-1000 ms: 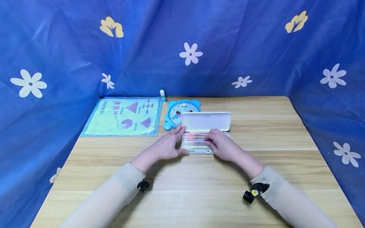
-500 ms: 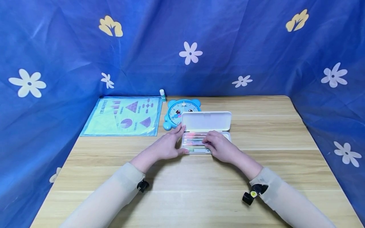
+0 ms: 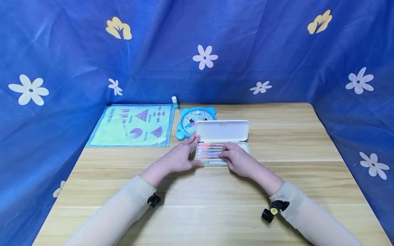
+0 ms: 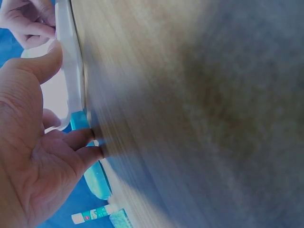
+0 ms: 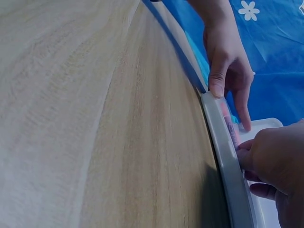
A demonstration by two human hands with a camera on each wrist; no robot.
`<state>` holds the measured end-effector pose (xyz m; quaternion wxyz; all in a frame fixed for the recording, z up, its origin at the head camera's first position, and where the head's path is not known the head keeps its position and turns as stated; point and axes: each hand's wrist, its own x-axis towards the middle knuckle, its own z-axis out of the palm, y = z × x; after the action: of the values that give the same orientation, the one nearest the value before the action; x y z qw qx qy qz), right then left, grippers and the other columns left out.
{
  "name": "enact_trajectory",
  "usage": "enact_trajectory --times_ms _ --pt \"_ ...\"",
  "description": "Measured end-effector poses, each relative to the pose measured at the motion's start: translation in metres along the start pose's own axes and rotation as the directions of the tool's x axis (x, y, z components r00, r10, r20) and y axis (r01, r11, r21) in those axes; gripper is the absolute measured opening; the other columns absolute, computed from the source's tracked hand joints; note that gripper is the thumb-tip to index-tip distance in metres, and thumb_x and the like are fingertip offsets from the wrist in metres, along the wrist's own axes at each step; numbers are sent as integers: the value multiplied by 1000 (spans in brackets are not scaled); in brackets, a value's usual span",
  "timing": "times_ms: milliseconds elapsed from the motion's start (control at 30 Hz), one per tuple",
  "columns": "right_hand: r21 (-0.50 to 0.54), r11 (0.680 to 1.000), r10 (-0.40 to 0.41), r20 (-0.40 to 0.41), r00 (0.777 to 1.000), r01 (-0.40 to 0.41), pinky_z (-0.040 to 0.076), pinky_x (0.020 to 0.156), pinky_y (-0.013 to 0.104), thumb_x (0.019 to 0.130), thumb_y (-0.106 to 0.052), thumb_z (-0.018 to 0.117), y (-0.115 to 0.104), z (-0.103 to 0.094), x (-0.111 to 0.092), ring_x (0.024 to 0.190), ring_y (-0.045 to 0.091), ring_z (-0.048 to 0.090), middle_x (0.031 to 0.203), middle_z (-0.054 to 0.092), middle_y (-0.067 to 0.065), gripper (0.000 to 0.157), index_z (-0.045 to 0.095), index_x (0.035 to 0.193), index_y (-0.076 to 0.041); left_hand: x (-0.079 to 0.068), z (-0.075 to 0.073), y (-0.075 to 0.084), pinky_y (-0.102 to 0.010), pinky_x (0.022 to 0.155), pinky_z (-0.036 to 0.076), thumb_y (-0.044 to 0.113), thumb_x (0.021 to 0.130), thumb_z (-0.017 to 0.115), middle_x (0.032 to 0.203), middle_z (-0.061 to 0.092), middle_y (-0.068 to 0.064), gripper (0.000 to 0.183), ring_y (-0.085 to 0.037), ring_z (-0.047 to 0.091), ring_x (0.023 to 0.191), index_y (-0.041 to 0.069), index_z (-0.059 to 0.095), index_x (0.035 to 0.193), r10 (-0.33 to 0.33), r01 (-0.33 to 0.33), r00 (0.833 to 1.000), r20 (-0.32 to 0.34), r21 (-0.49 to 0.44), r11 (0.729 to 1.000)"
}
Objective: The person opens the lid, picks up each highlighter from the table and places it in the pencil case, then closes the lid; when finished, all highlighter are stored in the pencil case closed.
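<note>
A white pencil case (image 3: 222,131) lies on the table with its lid raised at the back and several slim pens (image 3: 210,156) lying lengthwise inside. My left hand (image 3: 182,157) steadies the case's left end, thumb on the front rim and a fingertip by the lid hinge. Over the middle of the tray, my right hand (image 3: 241,159) has its fingers curled and reaches in among the pens. From the right wrist view, the thumb and fingertips pinch a pink-ended pen (image 5: 232,132) just behind the front wall. The hand hides the pens' right ends.
Behind the case stands a blue animal-shaped clock (image 3: 191,121), partly covered by the lid. A glue stick (image 3: 175,103) is upright near the back edge. Left of it lies a blue mesh document pouch (image 3: 132,126) with a printed chart sheet. A blue flowered cloth (image 3: 234,41) surrounds the table.
My right hand has shifted slightly left and toward the front within the tray, its fingers drawing closer together. The left hand and the case stay in place.
</note>
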<state>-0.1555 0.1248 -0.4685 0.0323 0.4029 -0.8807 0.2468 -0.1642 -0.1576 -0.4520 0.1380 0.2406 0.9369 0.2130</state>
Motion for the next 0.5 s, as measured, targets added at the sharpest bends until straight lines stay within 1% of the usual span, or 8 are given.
enact_trajectory --times_ms 233,500 --pt "9 1000 20 -21 1000 -20 57 89 39 97 -1 74 -1 0 1 97 19 65 97 66 1 11 82 103 -4 0 -1 0 -48 125 26 55 91 81 174 7 -17 112 -39 25 155 6 17 169 -1 1 1000 2 1 1000" --pt "10 999 43 -15 999 -43 57 84 37 97 -2 74 -3 0 2 91 17 61 93 63 0 11 83 103 -4 0 -1 0 -48 125 27 55 91 81 174 8 -17 112 -40 26 155 6 17 168 3 -3 1000 -1 -3 1000"
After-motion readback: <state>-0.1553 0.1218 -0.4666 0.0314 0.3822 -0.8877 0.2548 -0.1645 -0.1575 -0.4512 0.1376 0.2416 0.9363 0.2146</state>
